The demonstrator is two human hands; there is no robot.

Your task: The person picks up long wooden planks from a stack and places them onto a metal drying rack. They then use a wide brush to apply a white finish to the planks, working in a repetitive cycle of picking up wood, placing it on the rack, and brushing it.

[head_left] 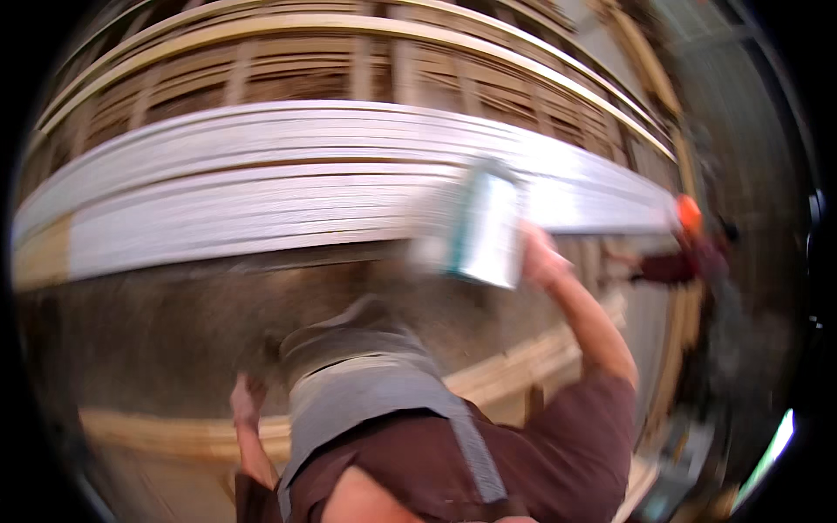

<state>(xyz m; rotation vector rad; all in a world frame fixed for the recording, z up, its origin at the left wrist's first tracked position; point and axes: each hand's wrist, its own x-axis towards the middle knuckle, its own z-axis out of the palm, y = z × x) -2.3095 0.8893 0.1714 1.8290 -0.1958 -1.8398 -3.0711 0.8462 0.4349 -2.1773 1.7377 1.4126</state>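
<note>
My right hand (pixel 542 254) is closed around the side of a white box-shaped thing with a teal edge (pixel 493 222), smeared by motion. It is held over the near edge of a long row of white-coated boards (pixel 288 196) lying side by side. A pale blur at the thing's left side is too smeared to name. My left hand (pixel 248 397) hangs low at my left side, beside my grey apron (pixel 370 418) and apart from the boards. Its fingers are too blurred to read.
Beyond the white boards, bare timber strips (pixel 305 74) lie stacked behind long rails. Pale lumber (pixel 183 433) runs behind me. A person in an orange cap (pixel 689 213) and dark red clothing stands at the boards' right end. Brown floor (pixel 174 340) lies between the boards and me.
</note>
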